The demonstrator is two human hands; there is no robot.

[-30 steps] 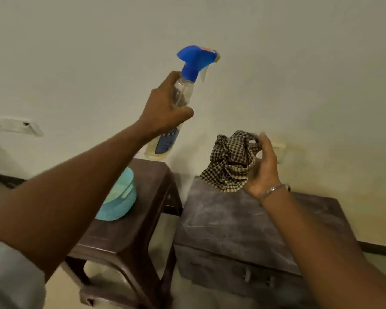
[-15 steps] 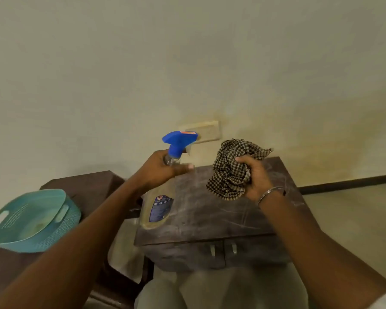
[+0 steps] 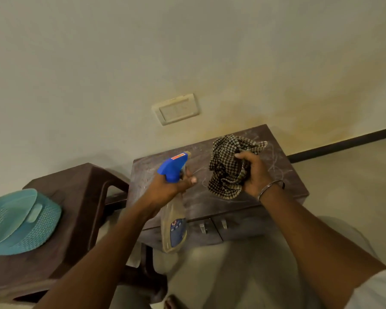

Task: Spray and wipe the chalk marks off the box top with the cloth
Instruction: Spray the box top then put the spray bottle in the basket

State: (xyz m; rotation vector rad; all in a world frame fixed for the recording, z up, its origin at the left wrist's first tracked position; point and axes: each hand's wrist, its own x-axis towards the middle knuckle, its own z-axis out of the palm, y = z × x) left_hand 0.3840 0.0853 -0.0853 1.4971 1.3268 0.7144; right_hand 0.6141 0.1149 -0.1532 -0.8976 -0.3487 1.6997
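Box top (image 3: 210, 204), chalk marks (image 3: 274, 166) unwiped: spray bottle (image 3: 174, 226) is held by the neck in the left grip (image 3: 167, 188), bunched cloth (image 3: 225, 168) is clutched in the right grip (image 3: 254, 175) at the bottle's 3 o'clock; spraying and wiping are judged outstanding.

Dim, warm yellowish light throughout. A soft shadow darkens the cream wall (image 3: 120, 85) left of the left hand (image 3: 165, 190), above the dark brown plastic stool (image 3: 76, 197). Below that hand the clear blue-topped spray bottle (image 3: 174, 228) is blurred; the crumpled brown checked cloth (image 3: 225, 168) in the right hand (image 3: 254, 175) looks sharp.
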